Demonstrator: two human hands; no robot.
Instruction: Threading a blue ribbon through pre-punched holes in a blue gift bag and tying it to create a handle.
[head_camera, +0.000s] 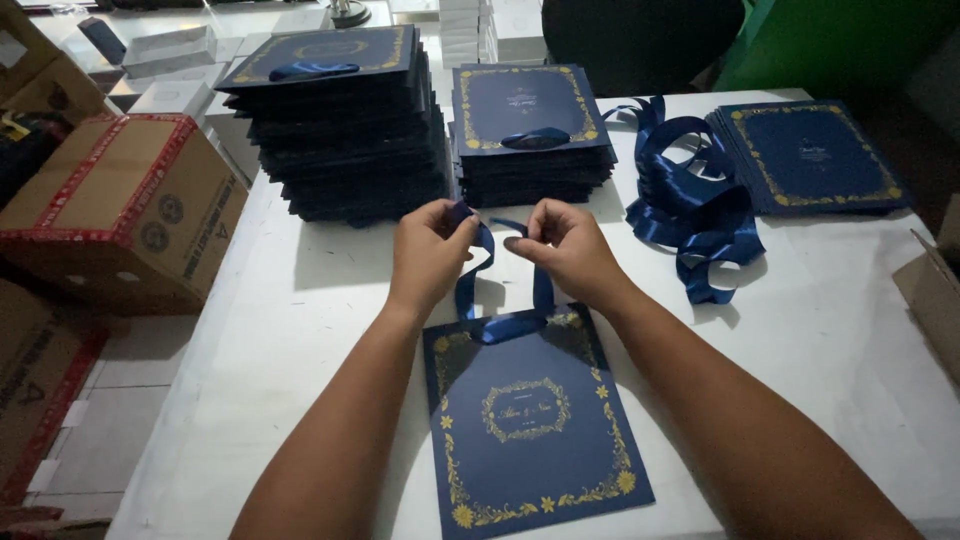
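Card (535, 420) lay flat on the white table (300, 330), long axis running away from the person, ribbon (500, 325) threaded at its far edge. Left hand (428, 255) and right hand (568, 250) sat just beyond that edge, equally near, each pinching one ribbon end shut, tails rising straight up to fingers.

a: what does the person wear on the arms?

b: no sleeve is seen. both forearms are bare from the lower edge of the picture up to the wrists.

a: and on the hands?

b: the left hand (428, 250) and the right hand (566, 245) are bare too, without gloves. i see no ring, no watch and no bracelet on the parts that show.
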